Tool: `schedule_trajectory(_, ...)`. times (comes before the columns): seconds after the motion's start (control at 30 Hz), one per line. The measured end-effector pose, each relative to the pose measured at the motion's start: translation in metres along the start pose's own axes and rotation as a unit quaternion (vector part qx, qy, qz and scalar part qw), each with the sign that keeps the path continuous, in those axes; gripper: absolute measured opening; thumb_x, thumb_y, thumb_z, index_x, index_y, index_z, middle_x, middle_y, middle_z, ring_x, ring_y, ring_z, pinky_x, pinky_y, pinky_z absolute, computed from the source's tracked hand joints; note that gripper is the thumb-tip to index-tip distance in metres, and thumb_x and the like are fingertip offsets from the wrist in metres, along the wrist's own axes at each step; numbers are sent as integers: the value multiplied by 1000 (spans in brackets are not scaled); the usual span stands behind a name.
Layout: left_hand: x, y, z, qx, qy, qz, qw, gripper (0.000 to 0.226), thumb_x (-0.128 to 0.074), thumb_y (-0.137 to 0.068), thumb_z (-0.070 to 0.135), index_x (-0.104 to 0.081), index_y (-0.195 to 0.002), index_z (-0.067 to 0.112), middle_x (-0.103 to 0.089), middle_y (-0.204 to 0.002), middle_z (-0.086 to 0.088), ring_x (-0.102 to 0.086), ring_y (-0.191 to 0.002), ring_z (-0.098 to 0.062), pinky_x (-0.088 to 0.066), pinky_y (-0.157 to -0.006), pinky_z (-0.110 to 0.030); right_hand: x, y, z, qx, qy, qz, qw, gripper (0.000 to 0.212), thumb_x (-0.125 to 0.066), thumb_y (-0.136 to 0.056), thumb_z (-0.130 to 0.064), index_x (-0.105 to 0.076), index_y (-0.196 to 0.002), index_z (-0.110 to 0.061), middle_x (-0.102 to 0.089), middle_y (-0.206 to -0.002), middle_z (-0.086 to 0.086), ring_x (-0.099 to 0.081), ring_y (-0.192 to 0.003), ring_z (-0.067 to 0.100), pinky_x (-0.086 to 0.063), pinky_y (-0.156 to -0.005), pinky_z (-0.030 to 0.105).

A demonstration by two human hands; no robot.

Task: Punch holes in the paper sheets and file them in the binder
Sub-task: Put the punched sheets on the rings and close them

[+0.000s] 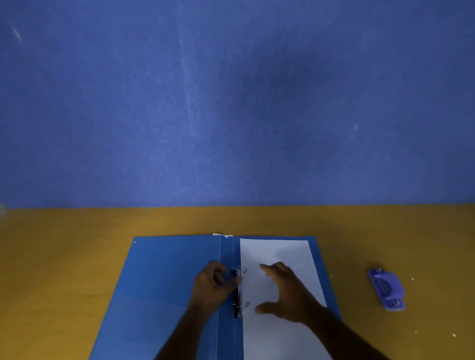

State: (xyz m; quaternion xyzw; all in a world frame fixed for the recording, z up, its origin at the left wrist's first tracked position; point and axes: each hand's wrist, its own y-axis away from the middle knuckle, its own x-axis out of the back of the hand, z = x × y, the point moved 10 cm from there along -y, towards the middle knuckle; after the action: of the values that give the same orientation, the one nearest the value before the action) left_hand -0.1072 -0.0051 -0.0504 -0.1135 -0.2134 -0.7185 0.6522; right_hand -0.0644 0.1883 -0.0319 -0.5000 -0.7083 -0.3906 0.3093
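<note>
Curling its fingers, the left hand (213,287) is pinching the metal ring clip (238,292) at the spine of the open blue binder (159,294), while the right hand (287,291) is hovering with fingers spread wide, holding nothing, over the white paper sheet (280,342) lying on the binder's right half. Both forearms are reaching in from the near edge, and the blue hole punch (386,289) is sitting well apart to the right on the wooden table (56,258).

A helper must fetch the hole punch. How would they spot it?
Start at the open blue binder on the wooden table. Look to its right: the hole punch lies alone, a small purple-blue block beside scattered paper dots.
</note>
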Motion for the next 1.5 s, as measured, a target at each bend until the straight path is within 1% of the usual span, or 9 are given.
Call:
schedule_trajectory(0.1, -5, -1, -7, -2, -56, -114, 992, 83, -81, -44, 70, -51, -115, 39, -59, -93, 4, -57, -81, -8, -50, -65, -20, -16, -12, -13, 11, -9, -54, 998, 112, -68, -62, -73, -19, -151, -24, -35, -148, 2, -35, -131, 16, -39, -108, 37)
schedule_trajectory(0.17, -8, 1, -9, 5, -100, -163, 982, 108, -81, -32, 73, -45, -130, 42, -56, -103, 9, -56, -90, -8, -50, -72, -18, -22, -18, -12, 0, 14, -74, 997, 111, -74, -65, -63, -17, -152, -22, -33, -148, 3, -32, -131, 20, -37, -108, 39)
schedule_trajectory(0.3, -15, 3, -2, -4, -135, -205, 970, 127, -81, -22, 67, -44, -139, 36, -52, -104, 11, -52, -88, -4, -46, -70, -13, -32, -22, -10, -6, 64, -103, 993, 108, -75, -67, -58, -18, -151, -24, -27, -146, 2, -28, -128, 21, -34, -108, 38)
schedule_trajectory(0.37, -17, 2, -3, -3, -142, -208, 968, 118, -91, -33, 54, -44, -139, 36, -51, -103, 11, -51, -87, -4, -44, -68, -13, -32, -23, -11, -7, 48, -101, 994, 107, -76, -66, -57, -17, -151, -27, -28, -145, 2, -28, -127, 21, -35, -107, 38)
schedule_trajectory(0.47, -15, 1, -6, -4, -144, -204, 968, 106, -93, -47, 39, -43, -140, 37, -51, -103, 11, -51, -90, -5, -45, -72, -14, -28, -26, -8, -15, 4, -94, 995, 110, -76, -63, -59, -16, -151, -32, -32, -143, 2, -32, -125, 20, -38, -104, 40)
schedule_trajectory(0.7, -16, -4, -5, -31, -168, -204, 964, 101, -92, -53, 37, -42, -141, 35, -48, -97, 13, -47, -86, -3, -41, -69, -13, -29, -26, -3, -9, -26, -88, 996, 107, -64, -62, -75, -18, -150, -36, -35, -141, -1, -34, -123, 17, -39, -102, 36)
schedule_trajectory(0.8, -17, -6, -7, -28, -168, -200, 965, 101, -91, -53, 36, -42, -142, 34, -50, -100, 8, -49, -89, -7, -44, -73, -17, -30, -26, -3, -3, -27, -93, 995, 112, -54, -56, -84, -18, -150, -37, -35, -140, -1, -34, -123, 16, -38, -102, 36)
schedule_trajectory(1.2, -21, -8, -8, -41, -178, -195, 964, 98, -90, -57, 30, -42, -142, 31, -47, -98, 6, -44, -84, -6, -38, -67, -12, -29, -29, -5, 2, -12, -92, 996, 99, -63, -69, -71, -19, -150, -35, -38, -137, 0, -35, -120, 17, -39, -101, 37)
schedule_trajectory(1.5, -24, -9, -7, -44, -197, -189, 961, 97, -91, -52, 37, -46, -138, 37, -53, -97, 5, -49, -85, -10, -41, -68, -17, -31, -32, -10, 9, 4, -90, 996, 93, -64, -73, -64, -17, -150, -39, -37, -137, 1, -36, -122, 19, -38, -102, 41)
